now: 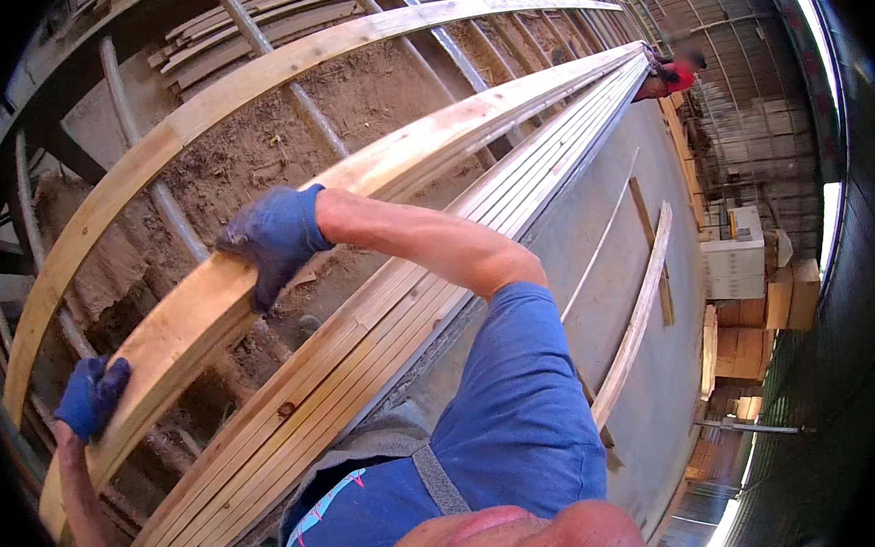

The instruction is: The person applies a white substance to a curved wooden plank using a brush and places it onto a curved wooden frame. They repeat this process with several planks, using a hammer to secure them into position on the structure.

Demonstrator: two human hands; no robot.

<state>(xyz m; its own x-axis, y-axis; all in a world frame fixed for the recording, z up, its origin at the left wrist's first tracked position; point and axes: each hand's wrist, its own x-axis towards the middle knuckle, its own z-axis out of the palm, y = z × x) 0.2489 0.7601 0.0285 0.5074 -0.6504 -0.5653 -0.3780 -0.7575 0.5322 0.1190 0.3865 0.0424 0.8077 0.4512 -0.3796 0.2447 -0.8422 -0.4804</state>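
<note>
A long, pale wooden plank (185, 329) runs from the lower left toward the far right; its thick edge may be more than one board lying together. My left hand (92, 397), in a blue glove, is closed on the plank's outer edge near its close end. Farther along, my right hand (277, 241), also gloved in blue, wraps over the same plank, its fingers bent down across the inner edge. Beside it, nearer my body, lies a neat stack of long planks (362, 350) set edge to edge.
Another plank (150, 156) lies across metal rollers (313, 121) on the left, above sawdust-covered ground. A person in red (679, 78) stands at the far end of the stack. On the grey floor at right lie loose boards (640, 311); a white box (735, 260) sits beyond.
</note>
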